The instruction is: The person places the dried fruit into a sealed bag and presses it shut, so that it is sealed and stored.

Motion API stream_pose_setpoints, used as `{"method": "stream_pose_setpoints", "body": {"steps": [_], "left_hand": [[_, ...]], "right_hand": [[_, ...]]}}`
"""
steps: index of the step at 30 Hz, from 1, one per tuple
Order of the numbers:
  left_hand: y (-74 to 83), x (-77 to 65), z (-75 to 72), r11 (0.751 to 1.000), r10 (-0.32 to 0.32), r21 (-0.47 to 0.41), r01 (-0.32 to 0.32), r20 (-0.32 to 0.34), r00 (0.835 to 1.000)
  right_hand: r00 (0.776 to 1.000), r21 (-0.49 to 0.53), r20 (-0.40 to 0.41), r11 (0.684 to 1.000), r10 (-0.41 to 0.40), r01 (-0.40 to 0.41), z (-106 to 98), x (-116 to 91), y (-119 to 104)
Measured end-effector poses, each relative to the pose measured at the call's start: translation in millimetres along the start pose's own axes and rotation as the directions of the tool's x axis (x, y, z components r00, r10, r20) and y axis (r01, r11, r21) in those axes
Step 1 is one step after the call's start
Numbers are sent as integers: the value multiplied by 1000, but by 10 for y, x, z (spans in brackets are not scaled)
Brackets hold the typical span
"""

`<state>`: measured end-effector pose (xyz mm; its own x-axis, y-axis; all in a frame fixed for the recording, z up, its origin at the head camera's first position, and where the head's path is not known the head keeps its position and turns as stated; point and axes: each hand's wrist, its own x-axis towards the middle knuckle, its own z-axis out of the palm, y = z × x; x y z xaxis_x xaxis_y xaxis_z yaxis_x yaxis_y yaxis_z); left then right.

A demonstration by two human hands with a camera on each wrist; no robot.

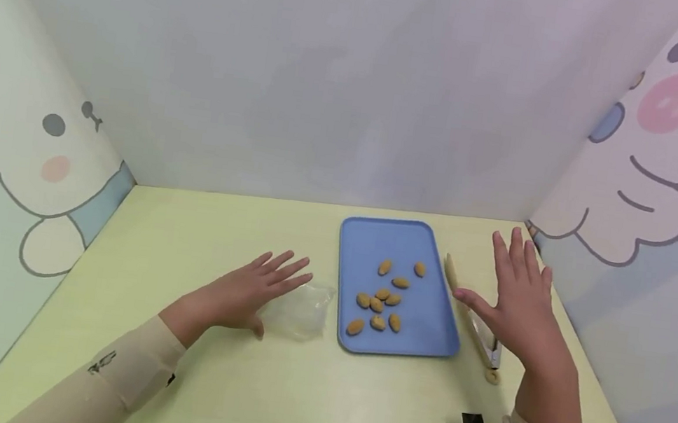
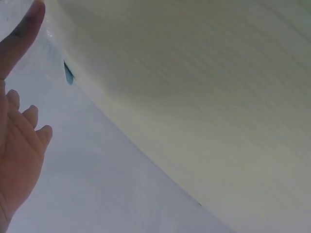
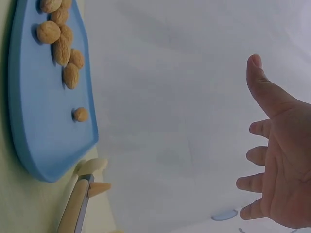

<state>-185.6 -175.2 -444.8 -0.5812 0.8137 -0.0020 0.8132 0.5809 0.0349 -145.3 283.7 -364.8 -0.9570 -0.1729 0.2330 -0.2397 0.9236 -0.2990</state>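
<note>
A blue tray (image 1: 383, 237) lies on the table with several brown oval nuts (image 1: 401, 283) on it, most of them bunched toward its near half. In the right wrist view the nuts (image 3: 61, 50) look tan and wrinkled. My left hand (image 1: 247, 290) is spread over the left edge of a clear plastic bag (image 1: 301, 313), holding nothing. To the right of the tray, my right hand (image 1: 520, 311) is raised with fingers straight and thumb apart. It partly covers a pair of tongs (image 1: 489, 353) with metal and pale wooden parts.
The pale yellow table (image 1: 236, 220) meets a grey-white wall (image 1: 340, 99) at the back. Side walls with cartoon drawings (image 1: 663, 209) stand close on the left and right.
</note>
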Motion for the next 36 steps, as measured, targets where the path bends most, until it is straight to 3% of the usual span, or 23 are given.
{"method": "stream_pose_setpoints", "body": {"steps": [6,10,16,21,26,28,33,36], "left_hand": [[16,111,60,995,96,-38,-95,32,995],[47,113,107,991,112,-75,-111,11,994],[95,116,138,981,-23,-193,21,-7,1000],[67,121,130,966,-94,-246,78,-53,994],[56,69,17,943,-170,-299,148,-49,984],[63,54,-43,930,-208,-320,181,-54,977],[103,29,-199,899,-300,-352,262,-56,952],[141,3,-280,873,-341,-382,303,-35,939]], "right_hand": [[993,-11,73,996,92,-91,11,-17,143],[975,-2,163,988,152,-153,38,1,214],[900,2,352,962,255,-273,62,5,304],[838,-44,438,939,325,-341,86,-24,356],[762,-79,523,912,382,-403,95,-20,380],[749,-95,535,909,391,-407,99,-27,402],[741,-108,544,908,395,-405,143,-40,474],[714,-108,570,899,406,-425,184,-29,520]]}}
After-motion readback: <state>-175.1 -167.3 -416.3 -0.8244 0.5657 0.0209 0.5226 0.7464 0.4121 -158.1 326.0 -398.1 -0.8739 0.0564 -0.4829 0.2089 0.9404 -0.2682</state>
